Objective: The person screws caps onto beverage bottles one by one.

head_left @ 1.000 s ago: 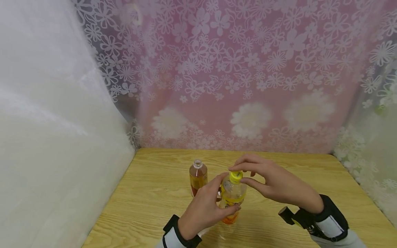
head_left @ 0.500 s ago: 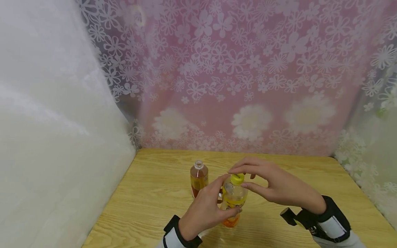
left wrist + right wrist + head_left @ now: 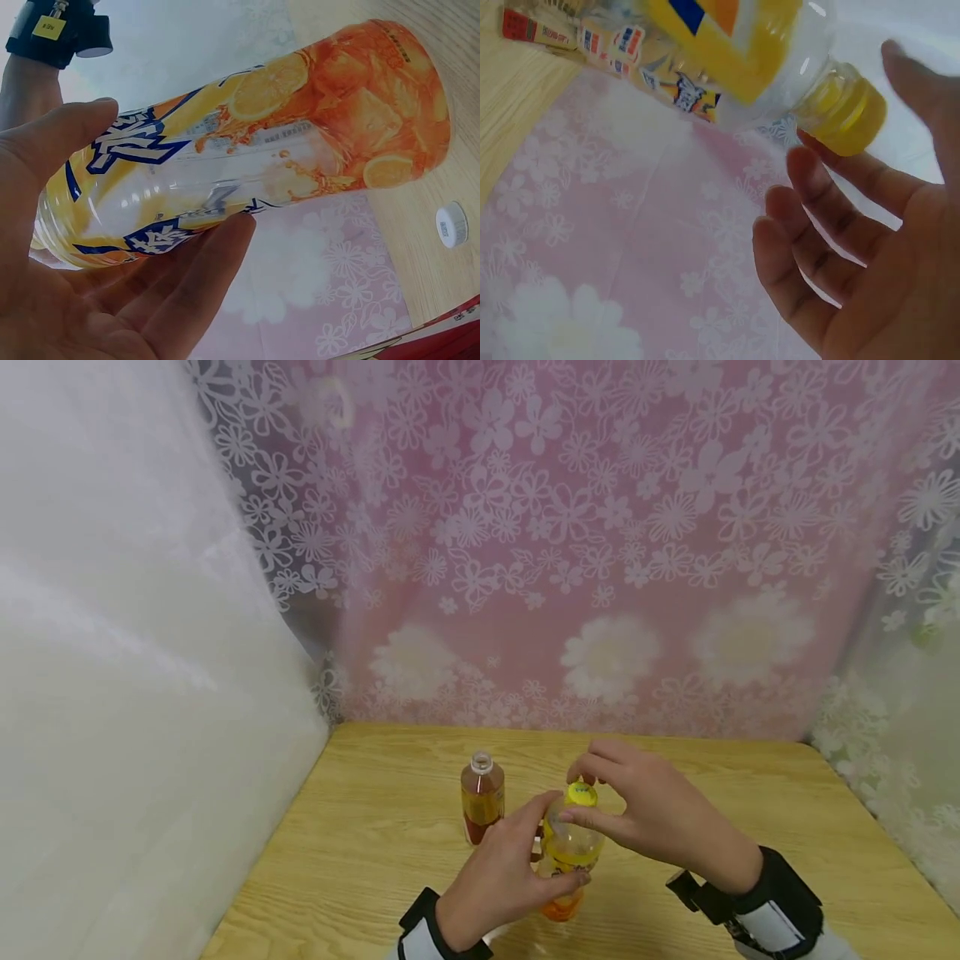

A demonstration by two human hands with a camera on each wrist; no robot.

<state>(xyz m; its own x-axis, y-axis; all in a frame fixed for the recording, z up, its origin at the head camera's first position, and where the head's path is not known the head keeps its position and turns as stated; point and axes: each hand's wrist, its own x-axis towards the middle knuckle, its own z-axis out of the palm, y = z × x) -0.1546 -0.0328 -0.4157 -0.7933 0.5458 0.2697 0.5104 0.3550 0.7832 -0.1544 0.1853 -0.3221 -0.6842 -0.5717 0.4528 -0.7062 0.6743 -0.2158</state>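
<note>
Head view: yellow-capped bottle (image 3: 573, 843) held at the table (image 3: 360, 827), cap end up, long axis near upright; base contact undetermined.
Left hand (image 3: 498, 878) grips the body; right hand (image 3: 656, 802) curves loosely about the yellow cap (image 3: 581, 793), thumb clear of it in the right wrist view. Judged step: turning the cap, direction undetermined. Next move likely calls for a thumb-and-finger pinch against a steady left grip. Uncapped bottle (image 3: 482, 800) stands near, farther left.

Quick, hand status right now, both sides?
Left hand: holding the yellow-capped bottle.
Right hand: open at the yellow cap, thumb apart from it.
</note>
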